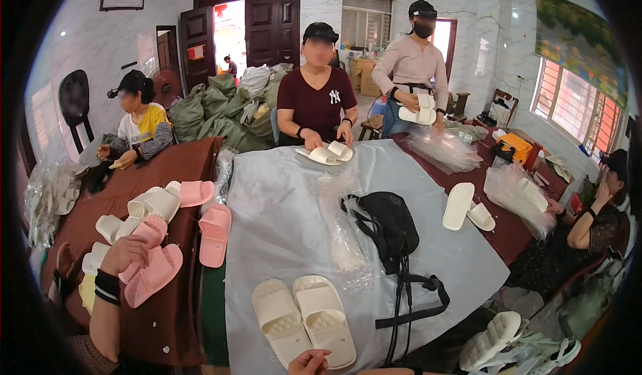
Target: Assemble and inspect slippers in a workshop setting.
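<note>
Pink slippers [155,275] lie in a loose heap on the brown cloth [180,168] at the left side of the table, mixed with cream ones. The person's left hand [124,253] rests on top of this heap, fingers curled down over a pink slipper and gripping its edge; a black wristband sits on that wrist. Two further pink slippers [214,231] lie just beside, at the seam where the brown cloth meets the grey sheet [281,208].

The right hand [309,361] shows only at the lower edge of the view, touching the heel end of the cream slipper pair [304,318]. These two lie side by side, soles down, on the grey sheet. Whether its fingers are spread or closed cannot be told; most of the hand is cut off.

In the middle of the grey sheet lies a black bag [388,221], its strap trailing towards the near edge. A stack of clear plastic sleeves [341,228] lies just left of it.

Across the table, one person in a dark red shirt [315,101] handles a cream pair; another stands behind holding slippers. A seated person at the left and another at the far right are also at work. Green sacks [221,114] are piled behind.
</note>
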The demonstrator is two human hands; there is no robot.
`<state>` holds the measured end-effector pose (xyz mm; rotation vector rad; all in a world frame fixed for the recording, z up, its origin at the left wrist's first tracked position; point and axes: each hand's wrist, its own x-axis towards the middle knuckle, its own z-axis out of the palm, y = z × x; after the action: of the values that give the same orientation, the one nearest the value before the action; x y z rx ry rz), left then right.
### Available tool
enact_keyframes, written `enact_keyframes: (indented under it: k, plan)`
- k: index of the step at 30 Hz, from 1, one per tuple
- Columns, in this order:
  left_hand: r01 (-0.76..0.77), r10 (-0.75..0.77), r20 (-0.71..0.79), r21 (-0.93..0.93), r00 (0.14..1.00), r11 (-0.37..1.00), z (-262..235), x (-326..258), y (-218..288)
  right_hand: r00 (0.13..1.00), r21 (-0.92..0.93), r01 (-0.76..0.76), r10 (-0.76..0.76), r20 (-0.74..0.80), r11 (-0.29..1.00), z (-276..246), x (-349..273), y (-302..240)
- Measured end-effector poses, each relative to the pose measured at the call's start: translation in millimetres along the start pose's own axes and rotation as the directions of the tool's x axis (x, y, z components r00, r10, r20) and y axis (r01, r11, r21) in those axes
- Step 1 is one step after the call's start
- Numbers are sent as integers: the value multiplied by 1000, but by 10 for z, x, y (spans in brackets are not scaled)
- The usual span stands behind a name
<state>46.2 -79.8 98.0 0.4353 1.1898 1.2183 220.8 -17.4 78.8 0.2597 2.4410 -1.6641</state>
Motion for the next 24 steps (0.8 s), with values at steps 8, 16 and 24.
enact_keyframes:
  k: [8,16,24]
  plan:
    - [-11,16,-49,84,999,996,-60,-202,-21,981,152,24,6,-194,988,-81,28,96]
    - [-28,29,-39,27,999,999,-114,-134,-112,117,516,784,-734,-669,-346,-718,-537,-55]
    - [-18,21,-63,38,998,999,-63,-124,-134,943,342,-118,214,-256,932,-581,-145,24]
